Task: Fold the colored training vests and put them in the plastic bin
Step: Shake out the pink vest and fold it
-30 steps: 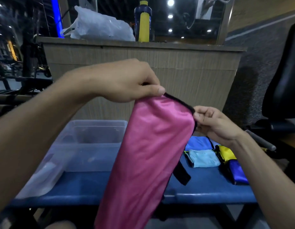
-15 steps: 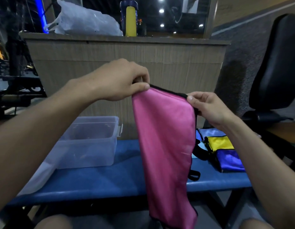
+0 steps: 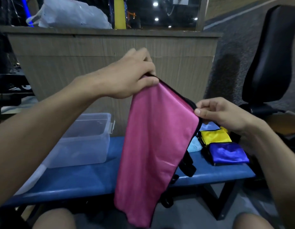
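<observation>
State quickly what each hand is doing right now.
Left hand: pinches the pink vest at its top edge.
Right hand: pinches the same vest's other top corner.

pink vest (image 3: 156, 146) hides light blue vest (image 3: 194, 145) partly; left fingertips behind fabric.

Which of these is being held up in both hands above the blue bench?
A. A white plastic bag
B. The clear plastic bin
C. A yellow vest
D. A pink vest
D: the left hand and the right hand each pinch the top edge of the pink vest, which hangs in front of the blue bench.
</observation>
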Motion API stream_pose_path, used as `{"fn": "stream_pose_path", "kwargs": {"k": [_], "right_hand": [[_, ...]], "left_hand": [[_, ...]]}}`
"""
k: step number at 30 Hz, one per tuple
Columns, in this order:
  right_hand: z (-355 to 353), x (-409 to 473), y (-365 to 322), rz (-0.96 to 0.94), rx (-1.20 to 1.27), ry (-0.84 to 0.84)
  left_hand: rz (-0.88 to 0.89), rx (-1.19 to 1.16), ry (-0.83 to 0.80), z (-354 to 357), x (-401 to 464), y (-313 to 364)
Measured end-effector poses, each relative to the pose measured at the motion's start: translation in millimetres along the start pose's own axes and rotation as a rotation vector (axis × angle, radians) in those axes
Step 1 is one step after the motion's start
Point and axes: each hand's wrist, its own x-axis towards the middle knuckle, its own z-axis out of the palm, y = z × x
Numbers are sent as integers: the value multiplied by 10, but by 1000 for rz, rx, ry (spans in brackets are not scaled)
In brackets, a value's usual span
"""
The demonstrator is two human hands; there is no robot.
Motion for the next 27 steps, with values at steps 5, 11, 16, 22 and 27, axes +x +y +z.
{"fn": "stream_pose_path", "kwargs": {"k": [5,11,16,22,27], "right_hand": [[-146,-347,202,159,71,-2],[-192,-807,278,355,196,338],[-402,-518,-264,134,51,774],[-192,1081,-314,-51,-198,704],[787,2319,817,129,-183,413]], "left_hand": [[9,-683,-61,117,134,384],[73,-1250,-226,576,183,903],[67,-1582,-53,665,246,844],[-301,-1405,337,1018,124,31],[-717,-788,303,1953,-267,-752]]}}
